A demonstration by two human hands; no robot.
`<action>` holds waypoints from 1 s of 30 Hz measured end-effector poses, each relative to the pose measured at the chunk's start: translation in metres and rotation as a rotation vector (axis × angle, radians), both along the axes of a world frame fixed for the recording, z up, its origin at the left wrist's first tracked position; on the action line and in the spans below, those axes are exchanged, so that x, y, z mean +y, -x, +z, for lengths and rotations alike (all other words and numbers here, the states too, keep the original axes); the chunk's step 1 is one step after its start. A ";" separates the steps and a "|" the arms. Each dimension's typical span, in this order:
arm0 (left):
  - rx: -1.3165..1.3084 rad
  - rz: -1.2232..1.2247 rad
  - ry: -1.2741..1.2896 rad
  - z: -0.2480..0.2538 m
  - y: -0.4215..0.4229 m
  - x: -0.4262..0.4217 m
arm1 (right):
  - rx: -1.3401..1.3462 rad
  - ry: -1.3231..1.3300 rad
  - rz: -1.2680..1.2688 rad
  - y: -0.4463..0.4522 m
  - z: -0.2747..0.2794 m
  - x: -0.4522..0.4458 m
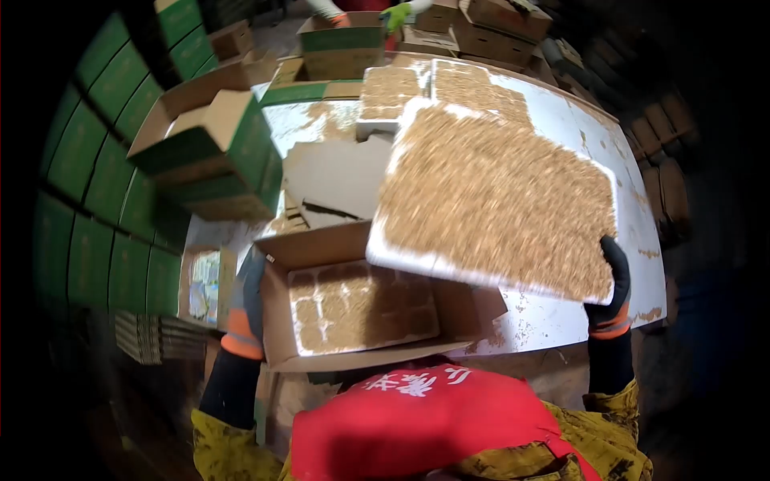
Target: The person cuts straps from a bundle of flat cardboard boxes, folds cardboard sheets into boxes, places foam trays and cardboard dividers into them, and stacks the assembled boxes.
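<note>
My right hand (616, 276), in a dark glove with an orange cuff, grips the right edge of a white tray (497, 200) covered with brown sawdust-like material. The tray is tilted and blurred, held above the table and partly over an open cardboard box (281, 329). Along the left wall of that box, my left hand (249, 297) is closed, in a matching glove. Inside the box lies another white tray (437, 309), with brown fill in several square cells. Part of it is in shadow.
A white table (553, 329) carries more filled trays (391, 92), a cardboard sheet (333, 172) and an open green carton (257, 152). Green cartons (104, 184) are stacked at the left. Across the table, a person's gloved hands (395, 16) are at another box (341, 60).
</note>
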State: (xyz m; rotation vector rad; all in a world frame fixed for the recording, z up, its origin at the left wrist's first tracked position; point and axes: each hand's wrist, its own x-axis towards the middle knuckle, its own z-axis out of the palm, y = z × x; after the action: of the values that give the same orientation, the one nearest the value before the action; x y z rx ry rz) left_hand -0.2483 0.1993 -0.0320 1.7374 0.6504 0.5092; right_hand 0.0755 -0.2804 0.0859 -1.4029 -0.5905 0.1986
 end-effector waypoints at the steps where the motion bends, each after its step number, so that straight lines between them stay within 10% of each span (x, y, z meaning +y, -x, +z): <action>1: -0.080 0.045 0.088 0.027 -0.014 -0.018 | -0.170 0.168 -0.011 0.012 0.003 0.007; 12: -0.462 -0.071 0.661 0.041 0.007 -0.024 | 0.278 0.451 0.302 0.127 0.045 0.167; 16: -0.238 0.040 -0.103 0.049 0.021 -0.029 | 0.222 0.645 0.449 0.109 0.017 0.173; 19: -0.350 0.058 0.379 0.016 0.015 0.006 | 0.142 0.922 0.444 0.094 -0.005 0.163; 23: 0.004 0.674 -0.277 -0.063 0.070 0.100 | -0.721 1.190 0.573 0.093 -0.010 0.178; 30: 0.923 0.821 -0.553 -0.150 0.106 0.195 | 0.090 0.774 0.637 0.034 0.066 0.255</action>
State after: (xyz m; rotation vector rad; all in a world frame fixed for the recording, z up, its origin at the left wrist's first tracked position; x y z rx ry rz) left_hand -0.3544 0.3945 -0.1824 2.1582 2.0833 0.4290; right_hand 0.0411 -0.0250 0.1516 -1.8836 -0.9277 1.0849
